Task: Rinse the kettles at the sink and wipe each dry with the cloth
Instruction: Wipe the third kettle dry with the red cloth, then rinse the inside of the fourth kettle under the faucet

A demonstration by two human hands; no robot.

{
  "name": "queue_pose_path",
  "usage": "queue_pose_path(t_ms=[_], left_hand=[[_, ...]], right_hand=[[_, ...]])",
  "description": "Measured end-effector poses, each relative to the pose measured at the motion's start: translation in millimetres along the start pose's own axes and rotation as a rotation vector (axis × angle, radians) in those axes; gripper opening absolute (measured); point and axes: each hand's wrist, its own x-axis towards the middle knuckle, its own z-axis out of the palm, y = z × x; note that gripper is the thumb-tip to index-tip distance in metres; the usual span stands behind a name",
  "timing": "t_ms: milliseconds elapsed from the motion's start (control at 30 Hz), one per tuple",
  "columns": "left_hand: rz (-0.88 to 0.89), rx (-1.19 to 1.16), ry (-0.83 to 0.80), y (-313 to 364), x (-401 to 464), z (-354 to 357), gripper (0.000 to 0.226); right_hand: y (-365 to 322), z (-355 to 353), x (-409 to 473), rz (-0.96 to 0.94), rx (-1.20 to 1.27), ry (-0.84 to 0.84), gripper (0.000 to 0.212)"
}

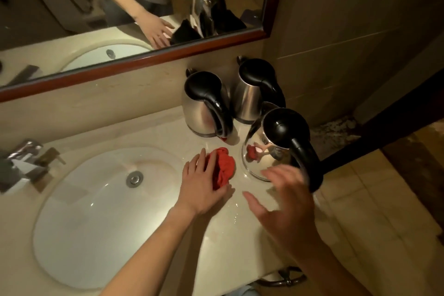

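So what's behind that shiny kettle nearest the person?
Behind the nearest kettle stand two more kettles: one to the left and one nearer the wall. The front kettle hides the lower right side of the far one, so its base there cannot be seen.

Three kettles at right of centre: the nearest kettle (269, 149) has a mirror-polished metal body; the left kettle (204, 113) and rear kettle (249, 98) look brushed, duller steel. All carry glossy black plastic lids and handles. Cloth (224, 169), centre — red, soft, crumpled fabric. Countertop (230, 228) — polished pale stone, wet-spotted. Sink (96, 211), lower left: smooth glossy white ceramic. Mirror frame (134, 65), upper left: dark varnished wood.
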Motion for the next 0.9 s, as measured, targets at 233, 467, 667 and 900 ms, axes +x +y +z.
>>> queue_pose_path(t_ms=[233, 467, 667, 900], left_hand=[[-0.208, -0.044, 0.171, -53, -127, -59, 0.092], [-0.622, -0.138, 0.486, -142, -268, -102, 0.072], [-0.838, 0.005, 0.696, -232, -362, -147, 0.048], [-1.313, 0.136, 0.77, -334, -466, -167, 0.061]], right_hand=[[-61, 69, 1, 0.022, -0.083, -0.66, 0.079], [-200, 160, -15, -0.225, 0.073, -0.937, 0.084], [-323, 206, -28, -0.329, 0.235, -1.051, 0.084], [-404, 244, -54, -0.331, 0.242, -1.148, 0.085]])
